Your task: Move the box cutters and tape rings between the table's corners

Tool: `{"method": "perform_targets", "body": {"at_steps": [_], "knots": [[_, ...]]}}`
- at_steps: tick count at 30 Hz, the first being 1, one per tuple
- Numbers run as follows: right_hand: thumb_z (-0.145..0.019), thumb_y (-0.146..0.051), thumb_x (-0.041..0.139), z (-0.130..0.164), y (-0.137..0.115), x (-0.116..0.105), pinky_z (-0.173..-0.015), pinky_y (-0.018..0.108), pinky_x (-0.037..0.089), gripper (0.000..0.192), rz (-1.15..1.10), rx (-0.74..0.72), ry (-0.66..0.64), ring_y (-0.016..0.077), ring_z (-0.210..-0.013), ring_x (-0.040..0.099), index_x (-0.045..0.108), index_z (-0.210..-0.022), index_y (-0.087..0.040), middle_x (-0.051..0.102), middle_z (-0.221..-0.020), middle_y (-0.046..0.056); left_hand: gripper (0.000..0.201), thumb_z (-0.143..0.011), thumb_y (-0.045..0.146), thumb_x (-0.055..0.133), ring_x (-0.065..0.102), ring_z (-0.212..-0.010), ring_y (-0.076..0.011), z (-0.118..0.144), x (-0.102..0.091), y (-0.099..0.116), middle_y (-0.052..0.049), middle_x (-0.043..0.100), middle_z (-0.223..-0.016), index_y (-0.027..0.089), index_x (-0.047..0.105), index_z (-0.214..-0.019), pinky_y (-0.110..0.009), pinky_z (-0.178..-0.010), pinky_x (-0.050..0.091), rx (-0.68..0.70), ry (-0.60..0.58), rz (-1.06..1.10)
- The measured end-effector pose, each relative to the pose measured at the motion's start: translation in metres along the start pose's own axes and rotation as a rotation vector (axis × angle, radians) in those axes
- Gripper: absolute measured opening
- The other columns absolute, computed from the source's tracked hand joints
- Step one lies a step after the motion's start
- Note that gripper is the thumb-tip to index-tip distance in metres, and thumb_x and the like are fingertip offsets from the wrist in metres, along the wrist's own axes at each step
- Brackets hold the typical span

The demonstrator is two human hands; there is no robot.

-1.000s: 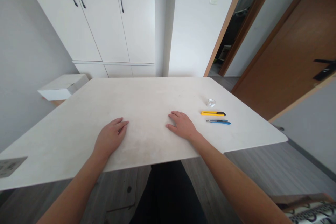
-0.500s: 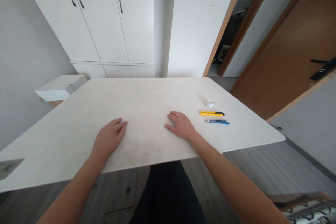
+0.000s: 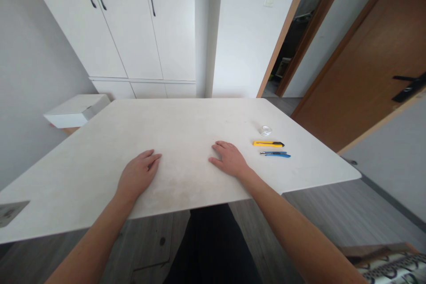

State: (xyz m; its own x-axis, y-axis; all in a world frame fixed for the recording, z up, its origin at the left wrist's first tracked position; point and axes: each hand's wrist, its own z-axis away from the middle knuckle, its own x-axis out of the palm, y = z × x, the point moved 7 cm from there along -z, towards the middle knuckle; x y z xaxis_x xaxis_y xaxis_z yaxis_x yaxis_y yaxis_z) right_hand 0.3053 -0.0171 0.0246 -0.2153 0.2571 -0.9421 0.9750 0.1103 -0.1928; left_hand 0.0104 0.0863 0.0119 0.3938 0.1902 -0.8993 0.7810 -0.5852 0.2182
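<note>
My left hand (image 3: pixel 139 175) rests palm down on the white table (image 3: pixel 186 124), its fingers stretched out and holding nothing. My right hand (image 3: pixel 229 159) lies on the same surface farther right, fingers apart, also without anything in it. To the right of that hand is a yellow utility knife (image 3: pixel 268 143) with a dark end. Nearer the front edge, just below it, lies a blue tool with a metal tip (image 3: pixel 275 154), perhaps another cutter. Behind both sits a small roll of clear tape (image 3: pixel 266 130). Neither hand touches these items.
A white box-like cabinet (image 3: pixel 78 108) stands beyond the table's left edge. White wardrobe doors (image 3: pixel 173 26) are at the back, a brown door (image 3: pixel 362 57) at the right. A grey panel (image 3: pixel 12 213) is set into the table's left front corner. Patterned fabric (image 3: pixel 396 268) shows at lower right.
</note>
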Motion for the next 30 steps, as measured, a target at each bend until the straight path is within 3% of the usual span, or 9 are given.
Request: {"method": "perform_targets", "body": {"at_steps": [25, 28, 30], "knots": [[-0.095, -0.048, 0.058, 0.002, 0.0, 0.001, -0.113, 0.043, 0.036, 0.047, -0.052, -0.003, 0.012, 0.0265, -0.131, 0.052, 0.063, -0.13, -0.018, 0.059, -0.14, 0.014, 0.052, -0.096, 0.047, 0.034, 0.063, -0.122, -0.0258, 0.0, 0.0, -0.001, -0.009, 0.066, -0.133, 0.021, 0.075, -0.115, -0.039, -0.109, 0.047, -0.007, -0.025, -0.006], [-0.098, -0.037, 0.054, 0.014, 0.016, -0.013, -0.107, 0.04, 0.043, 0.032, -0.117, -0.001, 0.028, 0.0234, -0.121, 0.059, 0.067, -0.121, -0.02, 0.067, -0.128, 0.01, 0.054, -0.096, 0.048, 0.033, 0.062, -0.123, -0.0269, 0.0, 0.002, -0.002, -0.01, 0.066, -0.133, 0.021, 0.075, -0.115, -0.04, -0.109, 0.046, -0.004, -0.034, 0.001], [-0.099, -0.032, 0.049, 0.029, 0.045, -0.034, -0.102, 0.039, 0.047, 0.028, -0.125, 0.055, 0.089, 0.0224, -0.113, 0.064, 0.07, -0.114, -0.021, 0.072, -0.117, 0.009, 0.055, -0.096, 0.048, 0.032, 0.061, -0.124, -0.0275, 0.0, 0.002, -0.002, -0.01, 0.066, -0.133, 0.02, 0.075, -0.115, -0.041, -0.11, 0.046, -0.004, -0.038, 0.001]]}}
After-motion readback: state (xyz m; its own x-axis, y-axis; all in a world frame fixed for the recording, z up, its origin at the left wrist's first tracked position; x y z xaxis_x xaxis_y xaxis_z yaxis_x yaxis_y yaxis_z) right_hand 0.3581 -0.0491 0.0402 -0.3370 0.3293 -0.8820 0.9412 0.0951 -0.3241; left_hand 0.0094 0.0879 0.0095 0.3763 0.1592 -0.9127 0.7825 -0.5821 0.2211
